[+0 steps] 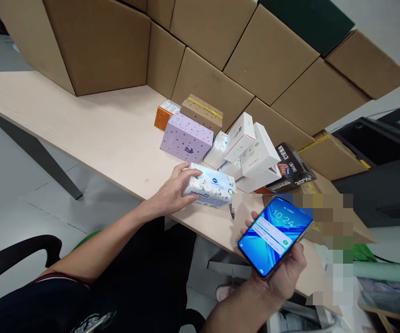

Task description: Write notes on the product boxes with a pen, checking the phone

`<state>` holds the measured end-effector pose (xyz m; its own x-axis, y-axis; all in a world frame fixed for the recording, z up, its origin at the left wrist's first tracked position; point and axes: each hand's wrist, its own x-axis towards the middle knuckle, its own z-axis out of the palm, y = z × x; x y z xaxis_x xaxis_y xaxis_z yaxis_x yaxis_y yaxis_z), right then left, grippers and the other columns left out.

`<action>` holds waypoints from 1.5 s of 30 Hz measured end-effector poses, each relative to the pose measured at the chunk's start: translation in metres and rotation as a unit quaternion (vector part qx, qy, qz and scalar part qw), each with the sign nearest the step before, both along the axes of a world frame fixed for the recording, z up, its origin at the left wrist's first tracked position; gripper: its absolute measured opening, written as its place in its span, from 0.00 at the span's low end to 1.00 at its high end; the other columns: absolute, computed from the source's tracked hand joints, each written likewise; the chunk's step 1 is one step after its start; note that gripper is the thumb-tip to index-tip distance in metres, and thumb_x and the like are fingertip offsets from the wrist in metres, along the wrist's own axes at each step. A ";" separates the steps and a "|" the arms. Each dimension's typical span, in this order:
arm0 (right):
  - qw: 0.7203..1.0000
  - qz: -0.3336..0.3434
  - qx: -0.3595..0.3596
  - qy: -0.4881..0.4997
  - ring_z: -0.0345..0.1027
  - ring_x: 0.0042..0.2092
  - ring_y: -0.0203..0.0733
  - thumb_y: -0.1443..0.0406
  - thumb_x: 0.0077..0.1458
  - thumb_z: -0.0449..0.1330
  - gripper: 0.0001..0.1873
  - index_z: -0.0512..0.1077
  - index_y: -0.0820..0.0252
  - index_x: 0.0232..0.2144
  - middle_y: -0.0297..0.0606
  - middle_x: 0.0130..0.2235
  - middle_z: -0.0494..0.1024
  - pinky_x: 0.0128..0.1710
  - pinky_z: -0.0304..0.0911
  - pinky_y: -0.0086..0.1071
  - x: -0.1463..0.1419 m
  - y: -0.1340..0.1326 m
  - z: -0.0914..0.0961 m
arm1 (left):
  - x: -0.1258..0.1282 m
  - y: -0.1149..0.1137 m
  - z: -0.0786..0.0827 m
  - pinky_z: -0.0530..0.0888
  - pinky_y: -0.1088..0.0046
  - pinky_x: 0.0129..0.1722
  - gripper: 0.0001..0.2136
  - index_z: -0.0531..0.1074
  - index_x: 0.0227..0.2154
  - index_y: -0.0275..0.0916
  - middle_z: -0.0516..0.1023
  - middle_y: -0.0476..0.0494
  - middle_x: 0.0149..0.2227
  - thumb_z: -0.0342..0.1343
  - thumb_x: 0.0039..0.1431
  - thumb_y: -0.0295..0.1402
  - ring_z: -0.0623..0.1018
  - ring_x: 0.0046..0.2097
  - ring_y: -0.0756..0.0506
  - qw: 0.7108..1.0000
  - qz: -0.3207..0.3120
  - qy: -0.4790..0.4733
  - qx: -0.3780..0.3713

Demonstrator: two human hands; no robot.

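Between the thumb and forefinger of the left hand (pixel 168 192) sits a pale floral pack (pixel 212 182); those fingers are parted around its left end, thumb low on the front, forefinger over the top (whether it rests on the table (pixel 109 129) or hangs just above, I cannot tell). Well to the right of those fingertips, the right hand (pixel 289 269) cradles a phone (pixel 275 236), its screen lit at 10:24, fingertips curled round the left edge and thumb along the opposite one. Just beyond the left fingers stands a purple dotted box (pixel 186 138), a brown carton (pixel 200 114) behind it; farther right, white boxes (pixel 240 136) lean piled beside a black package (pixel 292 162).
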<state>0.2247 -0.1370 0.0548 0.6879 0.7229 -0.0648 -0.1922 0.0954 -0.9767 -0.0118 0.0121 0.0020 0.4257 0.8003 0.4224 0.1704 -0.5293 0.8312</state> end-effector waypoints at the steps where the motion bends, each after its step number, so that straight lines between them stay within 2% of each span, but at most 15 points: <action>1: 0.997 -0.026 -0.028 -0.060 0.76 0.46 0.58 0.42 0.55 0.54 0.36 0.70 0.50 0.61 0.49 0.56 0.78 0.46 0.69 0.56 0.015 -0.003 -0.003 | 0.000 0.000 0.001 0.61 0.45 0.71 0.33 0.60 0.64 0.46 0.53 0.33 0.68 0.65 0.57 0.34 0.52 0.74 0.31 1.000 -0.006 0.006 -0.008; 3: 0.961 -0.075 -0.140 -0.227 0.75 0.50 0.61 0.44 0.52 0.59 0.40 0.65 0.51 0.64 0.50 0.57 0.77 0.53 0.66 0.58 0.044 -0.006 -0.010 | 0.002 0.000 0.003 0.60 0.43 0.71 0.37 0.57 0.66 0.47 0.55 0.34 0.68 0.65 0.55 0.33 0.56 0.73 0.31 1.000 -0.012 0.017 -0.015; 5: 0.876 -0.078 -0.241 -0.411 0.69 0.59 0.64 0.44 0.54 0.57 0.41 0.66 0.57 0.65 0.54 0.60 0.74 0.60 0.60 0.59 0.069 -0.005 -0.018 | 0.003 -0.001 0.004 0.64 0.44 0.69 0.36 0.59 0.66 0.48 0.61 0.36 0.66 0.65 0.54 0.32 0.64 0.69 0.32 1.000 -0.002 0.022 -0.014; 8: 0.773 -0.045 -0.345 -0.531 0.67 0.60 0.67 0.46 0.56 0.52 0.42 0.66 0.64 0.66 0.61 0.58 0.74 0.62 0.59 0.58 0.091 0.000 -0.029 | -0.005 -0.006 0.005 0.71 0.49 0.65 0.31 0.66 0.61 0.49 0.67 0.39 0.60 0.66 0.54 0.32 0.71 0.63 0.35 0.999 0.029 0.019 -0.004; 13: 0.693 -0.003 -0.449 -0.564 0.69 0.58 0.66 0.47 0.62 0.49 0.38 0.63 0.58 0.68 0.60 0.59 0.72 0.58 0.62 0.57 0.098 0.006 -0.040 | -0.063 -0.023 0.015 0.72 0.54 0.64 0.23 0.71 0.56 0.50 0.71 0.43 0.58 0.65 0.57 0.36 0.70 0.64 0.38 0.992 0.114 0.028 0.045; 17: 0.658 0.014 -0.484 -0.577 0.67 0.60 0.67 0.46 0.64 0.48 0.37 0.60 0.55 0.69 0.58 0.61 0.71 0.58 0.63 0.57 0.095 0.012 -0.042 | -0.122 -0.029 0.030 0.78 0.59 0.53 0.26 0.71 0.54 0.57 0.73 0.51 0.57 0.68 0.52 0.44 0.77 0.55 0.40 0.959 0.276 0.013 0.071; 20: 0.650 0.013 -0.506 -0.567 0.66 0.60 0.69 0.45 0.64 0.48 0.38 0.60 0.54 0.70 0.58 0.63 0.70 0.57 0.62 0.58 0.093 0.018 -0.040 | -0.149 -0.016 0.039 0.75 0.55 0.46 0.32 0.69 0.57 0.57 0.70 0.48 0.57 0.69 0.47 0.48 0.76 0.56 0.36 0.906 0.413 0.058 0.073; 23: 0.650 0.022 -0.518 -0.556 0.63 0.62 0.71 0.44 0.64 0.46 0.39 0.60 0.55 0.69 0.58 0.63 0.70 0.58 0.61 0.58 0.091 0.022 -0.038 | -0.159 0.015 0.044 0.59 0.61 0.38 0.31 0.64 0.61 0.50 0.66 0.45 0.46 0.65 0.55 0.48 0.69 0.61 0.33 0.865 0.478 0.137 0.062; 27: 0.660 0.028 -0.496 -0.564 0.63 0.62 0.72 0.43 0.64 0.46 0.40 0.63 0.60 0.68 0.60 0.63 0.70 0.59 0.60 0.59 0.094 0.019 -0.043 | -0.163 0.075 0.041 0.45 0.60 0.40 0.33 0.64 0.53 0.35 0.51 0.52 0.34 0.67 0.55 0.52 0.65 0.64 0.33 0.880 0.462 0.095 0.062; 30: 0.680 0.000 -0.419 -0.601 0.65 0.61 0.70 0.43 0.63 0.45 0.41 0.68 0.68 0.64 0.64 0.61 0.72 0.60 0.59 0.60 0.100 0.013 -0.047 | -0.164 0.121 0.035 0.46 0.60 0.41 0.34 0.64 0.40 0.32 0.52 0.54 0.33 0.68 0.47 0.59 0.61 0.67 0.36 0.902 0.423 0.047 0.074; 35: 0.727 -0.065 -0.192 -0.656 0.72 0.55 0.64 0.42 0.63 0.47 0.41 0.76 0.74 0.52 0.65 0.52 0.79 0.57 0.65 0.57 0.090 0.012 -0.038 | -0.156 0.163 0.038 0.63 0.60 0.52 0.44 0.63 0.56 0.35 0.66 0.41 0.53 0.72 0.39 0.52 0.69 0.64 0.38 0.924 0.355 0.128 -0.058; 38: 0.762 -0.077 -0.094 -0.636 0.77 0.41 0.50 0.46 0.64 0.54 0.30 0.77 0.66 0.49 0.55 0.45 0.82 0.46 0.72 0.45 0.060 0.028 -0.019 | -0.134 0.151 0.046 0.59 0.49 0.67 0.47 0.55 0.66 0.36 0.54 0.31 0.69 0.72 0.45 0.41 0.58 0.70 0.33 0.907 0.400 0.132 0.027; 40: 0.772 -0.053 -0.042 -0.632 0.75 0.34 0.43 0.50 0.65 0.56 0.25 0.75 0.62 0.52 0.47 0.43 0.82 0.41 0.73 0.40 0.033 0.048 -0.003 | -0.108 0.125 0.046 0.60 0.49 0.68 0.39 0.59 0.65 0.35 0.62 0.32 0.66 0.67 0.51 0.34 0.61 0.68 0.34 0.893 0.410 0.098 0.156; 42: 0.754 -0.036 -0.001 -0.656 0.74 0.33 0.41 0.52 0.66 0.56 0.26 0.68 0.59 0.60 0.45 0.45 0.81 0.40 0.73 0.39 0.007 0.077 0.016 | -0.076 0.091 0.040 0.67 0.51 0.64 0.25 0.66 0.59 0.38 0.72 0.36 0.57 0.61 0.58 0.32 0.70 0.61 0.37 0.895 0.367 0.069 0.243; 45: 0.712 -0.057 0.014 -0.700 0.74 0.39 0.46 0.51 0.66 0.54 0.33 0.58 0.58 0.68 0.51 0.51 0.76 0.44 0.73 0.45 -0.021 0.129 0.041 | -0.026 0.039 0.019 0.74 0.57 0.56 0.13 0.72 0.52 0.40 0.79 0.40 0.50 0.54 0.65 0.31 0.76 0.53 0.40 0.917 0.286 0.044 0.276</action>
<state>0.2032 -0.0080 0.0954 0.1185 0.6447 0.7552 0.9780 0.0557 -0.2010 -0.0381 0.0515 0.0210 0.0550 0.5780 0.8142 0.6046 -0.6682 0.4335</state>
